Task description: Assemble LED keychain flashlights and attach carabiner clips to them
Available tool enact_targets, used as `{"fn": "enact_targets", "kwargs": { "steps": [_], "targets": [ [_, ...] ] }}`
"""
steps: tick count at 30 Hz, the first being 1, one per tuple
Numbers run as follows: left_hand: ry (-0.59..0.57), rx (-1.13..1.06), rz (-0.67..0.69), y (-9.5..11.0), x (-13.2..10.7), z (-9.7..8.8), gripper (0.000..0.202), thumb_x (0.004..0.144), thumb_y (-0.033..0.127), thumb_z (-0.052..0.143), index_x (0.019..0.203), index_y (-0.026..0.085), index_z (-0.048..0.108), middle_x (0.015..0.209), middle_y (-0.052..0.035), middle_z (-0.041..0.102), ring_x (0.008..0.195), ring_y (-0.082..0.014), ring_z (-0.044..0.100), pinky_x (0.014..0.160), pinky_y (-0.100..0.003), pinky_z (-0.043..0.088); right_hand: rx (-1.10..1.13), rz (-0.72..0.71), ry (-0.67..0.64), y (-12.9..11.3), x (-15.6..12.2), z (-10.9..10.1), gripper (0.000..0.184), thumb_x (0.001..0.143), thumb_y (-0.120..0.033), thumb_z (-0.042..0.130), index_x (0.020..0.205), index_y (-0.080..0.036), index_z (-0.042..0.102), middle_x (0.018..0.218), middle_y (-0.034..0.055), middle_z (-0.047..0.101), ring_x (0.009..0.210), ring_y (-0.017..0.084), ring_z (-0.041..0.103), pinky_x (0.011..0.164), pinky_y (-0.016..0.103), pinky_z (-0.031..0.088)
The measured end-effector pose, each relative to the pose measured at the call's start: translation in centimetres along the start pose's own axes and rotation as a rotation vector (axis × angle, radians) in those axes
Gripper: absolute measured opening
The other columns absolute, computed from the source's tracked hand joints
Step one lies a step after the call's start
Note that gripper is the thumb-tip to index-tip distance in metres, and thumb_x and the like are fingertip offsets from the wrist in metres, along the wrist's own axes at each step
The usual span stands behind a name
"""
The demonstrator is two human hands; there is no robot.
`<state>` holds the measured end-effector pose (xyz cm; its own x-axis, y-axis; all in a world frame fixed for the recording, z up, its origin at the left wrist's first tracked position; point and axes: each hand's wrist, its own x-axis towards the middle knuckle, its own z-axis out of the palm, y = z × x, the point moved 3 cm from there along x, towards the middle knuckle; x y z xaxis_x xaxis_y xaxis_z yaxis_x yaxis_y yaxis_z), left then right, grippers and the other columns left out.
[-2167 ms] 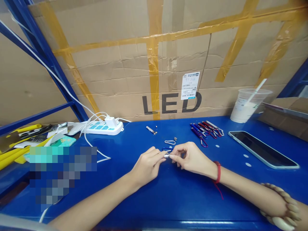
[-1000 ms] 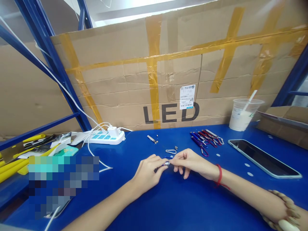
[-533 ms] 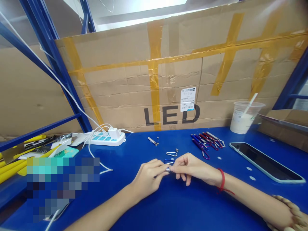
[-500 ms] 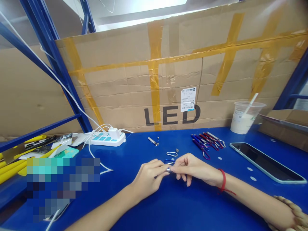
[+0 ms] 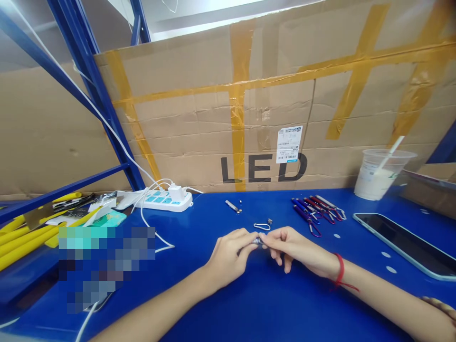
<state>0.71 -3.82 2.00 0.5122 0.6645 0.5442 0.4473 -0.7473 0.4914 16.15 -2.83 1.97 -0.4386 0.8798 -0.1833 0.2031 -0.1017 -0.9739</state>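
My left hand (image 5: 231, 256) pinches a small silver metal piece (image 5: 257, 241) between thumb and fingertips. From the right, my right hand (image 5: 294, 249) closes thumb and forefinger on the same piece, its other fingers loosely curled below. Fingers cover most of this piece, so its full shape is hidden. Just beyond the hands lie a silver carabiner clip (image 5: 262, 226) and a tiny metal part (image 5: 270, 221). Farther back rests a short silver tube (image 5: 232, 206) with small round bits near its end. Several slim blue, red and silver tubes with carabiner clips (image 5: 318, 209) lie in a row on the right.
A phone (image 5: 406, 244) lies at the right, with a drink cup (image 5: 377, 178) behind it. At the left are a white power strip (image 5: 167, 202) with cables and yellow tubes (image 5: 32, 240). A large cardboard sheet (image 5: 192, 137) backs the blue table (image 5: 221, 318).
The camera view has shifted, so everything sits farther right. A blue carabiner seen beyond the fingers before is now hidden. Both hands keep their pinch on the silver piece.
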Motion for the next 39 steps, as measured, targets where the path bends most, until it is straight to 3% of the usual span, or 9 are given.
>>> {"fn": "enact_targets", "kwargs": {
  "steps": [3,7,12,20,27,33,39],
  "targets": [
    [-0.006,-0.098,-0.150,-0.1,0.3,0.2,0.022,0.086,0.018,0.045,0.082,0.016,0.066,0.069,-0.0011,0.057,0.060,-0.0099,0.049,0.056,-0.020,0.037,-0.132,-0.109,0.103,-0.4,0.2,-0.7,0.045,0.065,-0.057,0.063,0.062,-0.013,0.056,0.050,-0.0017,0.052,0.043,0.007,0.049,0.037,0.017,0.043],
    [0.014,-0.191,-0.201,0.0,0.6,0.2,0.021,0.085,0.017,0.047,0.076,0.014,0.066,0.067,-0.0009,0.058,0.061,-0.0098,0.050,0.057,-0.019,0.037,-0.328,-0.319,0.249,-1.3,0.0,-1.6,0.038,0.066,-0.050,0.066,0.077,-0.014,0.063,0.059,0.0003,0.059,0.043,0.008,0.052,0.041,0.020,0.042],
    [-0.004,-0.221,-0.202,0.3,0.5,0.2,0.022,0.085,0.018,0.047,0.079,0.015,0.067,0.068,-0.0021,0.060,0.064,-0.0116,0.053,0.060,-0.020,0.040,-0.499,-0.438,0.240,-1.6,-0.3,-1.5,0.032,0.068,-0.048,0.066,0.069,-0.016,0.067,0.071,0.0036,0.063,0.047,0.010,0.053,0.049,0.023,0.042],
    [-0.020,-0.142,-0.106,0.3,-0.5,0.5,0.024,0.084,0.019,0.047,0.090,0.017,0.069,0.069,-0.0041,0.062,0.058,-0.0112,0.054,0.053,-0.020,0.039,-0.635,-0.402,0.246,-1.0,-0.2,-1.1,0.021,0.067,-0.041,0.069,0.064,-0.021,0.070,0.067,0.0018,0.064,0.055,0.012,0.051,0.053,0.023,0.039],
    [0.007,-0.149,-0.083,0.4,-0.5,0.4,0.024,0.084,0.017,0.049,0.096,0.017,0.069,0.066,-0.0037,0.063,0.054,-0.0101,0.052,0.050,-0.019,0.039,-0.574,-0.339,0.226,-0.8,-0.4,-0.9,0.018,0.069,-0.036,0.067,0.065,-0.019,0.070,0.065,0.0023,0.064,0.051,0.011,0.052,0.050,0.022,0.038],
    [0.018,-0.116,-0.056,0.5,-0.5,0.3,0.024,0.084,0.018,0.050,0.099,0.018,0.068,0.067,-0.0031,0.063,0.054,-0.0100,0.051,0.051,-0.019,0.040,-0.491,-0.268,0.253,-0.6,-0.4,-0.4,0.028,0.068,-0.042,0.065,0.060,-0.014,0.066,0.058,0.0045,0.062,0.045,0.011,0.050,0.045,0.023,0.037],
    [0.012,-0.090,-0.023,0.5,-0.5,0.3,0.025,0.085,0.020,0.049,0.102,0.019,0.067,0.069,-0.0038,0.064,0.056,-0.0105,0.053,0.052,-0.019,0.042,-0.337,-0.155,0.175,-0.3,-0.2,-0.1,0.036,0.062,-0.049,0.066,0.057,-0.014,0.062,0.042,0.0005,0.053,0.038,0.010,0.047,0.038,0.020,0.034]
  ]
}}
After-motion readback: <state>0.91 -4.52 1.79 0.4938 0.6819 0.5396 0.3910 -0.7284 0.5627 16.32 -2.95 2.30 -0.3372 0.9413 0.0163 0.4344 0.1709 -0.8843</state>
